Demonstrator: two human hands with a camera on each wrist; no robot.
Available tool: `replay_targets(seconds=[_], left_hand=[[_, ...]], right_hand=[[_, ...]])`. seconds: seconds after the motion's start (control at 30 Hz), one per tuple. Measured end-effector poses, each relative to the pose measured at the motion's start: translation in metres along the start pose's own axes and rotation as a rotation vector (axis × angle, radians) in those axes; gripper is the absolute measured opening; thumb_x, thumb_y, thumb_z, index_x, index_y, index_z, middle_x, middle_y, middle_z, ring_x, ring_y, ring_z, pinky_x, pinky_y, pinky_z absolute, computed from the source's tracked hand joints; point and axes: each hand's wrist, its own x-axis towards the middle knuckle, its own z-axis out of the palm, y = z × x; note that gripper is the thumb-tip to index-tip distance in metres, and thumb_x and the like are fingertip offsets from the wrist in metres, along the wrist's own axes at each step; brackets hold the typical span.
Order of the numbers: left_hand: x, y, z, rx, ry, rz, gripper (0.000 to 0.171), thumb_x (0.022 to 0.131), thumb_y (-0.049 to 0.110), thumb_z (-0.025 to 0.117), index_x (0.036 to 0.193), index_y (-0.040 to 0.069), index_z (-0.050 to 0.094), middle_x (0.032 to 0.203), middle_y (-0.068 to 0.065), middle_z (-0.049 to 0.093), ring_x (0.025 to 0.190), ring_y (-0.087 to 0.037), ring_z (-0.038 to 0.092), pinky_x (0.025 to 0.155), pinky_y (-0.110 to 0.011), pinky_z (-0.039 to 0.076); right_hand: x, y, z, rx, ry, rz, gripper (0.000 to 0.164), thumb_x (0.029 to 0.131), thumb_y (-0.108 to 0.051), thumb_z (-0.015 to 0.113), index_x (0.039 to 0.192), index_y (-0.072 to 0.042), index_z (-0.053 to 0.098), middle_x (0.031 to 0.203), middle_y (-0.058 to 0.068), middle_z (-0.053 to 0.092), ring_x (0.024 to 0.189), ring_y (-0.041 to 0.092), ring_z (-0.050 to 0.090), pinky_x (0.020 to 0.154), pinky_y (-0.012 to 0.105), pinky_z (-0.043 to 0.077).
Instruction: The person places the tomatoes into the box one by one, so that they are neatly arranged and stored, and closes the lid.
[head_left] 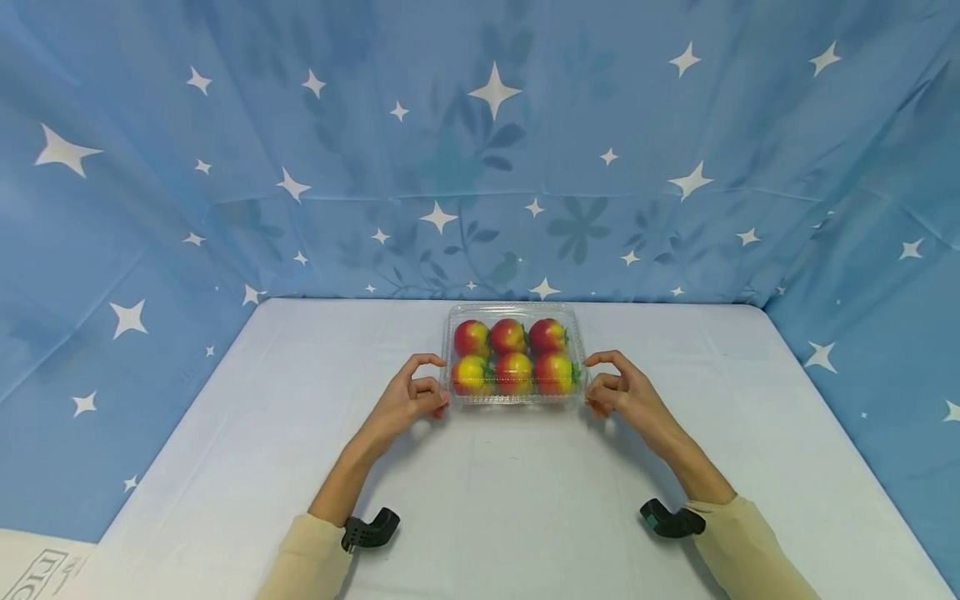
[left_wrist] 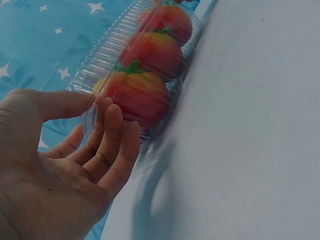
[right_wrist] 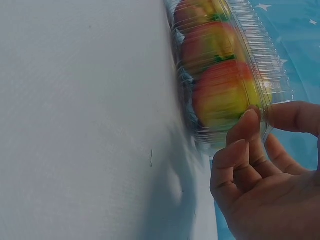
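Observation:
A clear plastic clamshell box (head_left: 517, 309) with its lid down sits near the far edge of the table. Inside lie several round red-and-yellow fruits (head_left: 514, 372) with green leafy tops, in two rows. My left hand (head_left: 396, 403) pinches the box's left end; in the left wrist view its thumb and fingers meet on the rim beside a red fruit (left_wrist: 137, 97). On the opposite end, my right hand (head_left: 633, 398) pinches the rim between thumb and fingers, as the right wrist view also shows next to the nearest fruit (right_wrist: 220, 95).
White cloth covers the table (head_left: 510, 500). Behind it and along both sides hangs a blue curtain (head_left: 360, 167) with white stars. Black wrist devices (head_left: 371, 530) show at both sleeves. Printed pale material (head_left: 45, 567) lies at the lower left corner.

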Motion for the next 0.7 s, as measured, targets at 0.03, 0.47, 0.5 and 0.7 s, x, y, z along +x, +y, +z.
replay_targets(seconds=[0.03,0.47,0.5,0.7], left_hand=[[0.0004,-0.0001,0.0003,-0.004,0.002,0.003,0.053,0.099,0.007,0.065,0.146,0.006,0.041,0.087,-0.018,0.068,0.077,-0.024,0.067,0.08,-0.035,0.062],[0.0025,0.0022,0.0017,-0.035,0.08,-0.06,0.054,0.095,0.001,0.065,0.146,0.006,0.046,0.08,-0.013,0.07,0.073,-0.023,0.067,0.077,-0.036,0.062],[0.0025,0.0024,0.0014,-0.022,0.087,-0.068,0.054,0.095,0.002,0.066,0.146,0.008,0.048,0.082,-0.016,0.07,0.072,-0.023,0.067,0.076,-0.035,0.062],[0.0027,0.0026,-0.0015,0.115,0.101,-0.069,0.051,0.096,0.018,0.072,0.143,0.015,0.052,0.094,-0.017,0.065,0.07,-0.026,0.063,0.07,-0.037,0.059]], right_hand=[[0.0003,0.0003,0.0,0.001,-0.001,0.001,0.041,0.1,-0.007,0.059,0.139,-0.004,0.045,0.075,0.003,0.063,0.065,0.029,0.055,0.066,0.035,0.053],[0.0022,0.0002,0.0022,0.006,-0.006,0.015,0.043,0.099,-0.008,0.061,0.139,-0.005,0.044,0.079,0.009,0.067,0.069,0.028,0.062,0.068,0.034,0.056],[0.0022,0.0001,0.0019,0.004,-0.006,0.013,0.043,0.099,-0.008,0.06,0.139,-0.005,0.044,0.079,0.008,0.066,0.07,0.029,0.062,0.068,0.034,0.056],[-0.0002,-0.0019,-0.0038,-0.06,0.023,-0.022,0.045,0.096,-0.009,0.063,0.14,-0.006,0.05,0.104,0.013,0.064,0.084,0.025,0.066,0.07,0.035,0.055]])
